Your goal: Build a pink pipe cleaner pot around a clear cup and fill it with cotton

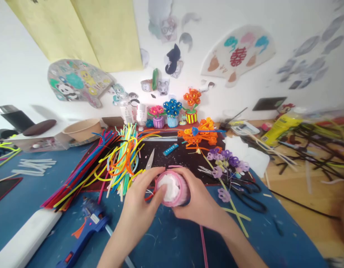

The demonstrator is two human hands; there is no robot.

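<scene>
A small round pink pot with white filling inside its rim is held between both hands above the table's near middle. My left hand is closed on its left side, with the thumb over the white filling. Around the right side curl the fingers and thumb of my right hand. The pot tilts so its mouth faces me. Below it a pink pipe cleaner runs toward the near edge. Scissors lie just beyond the left hand, partly covered.
A blue glue gun lies at left, near bundled pipe cleaners. Black-handled scissors and purple pipe-cleaner flowers are at right. Finished flower pots, one with blue flowers, stand by the wall. A blue eraser-like block lies mid-table.
</scene>
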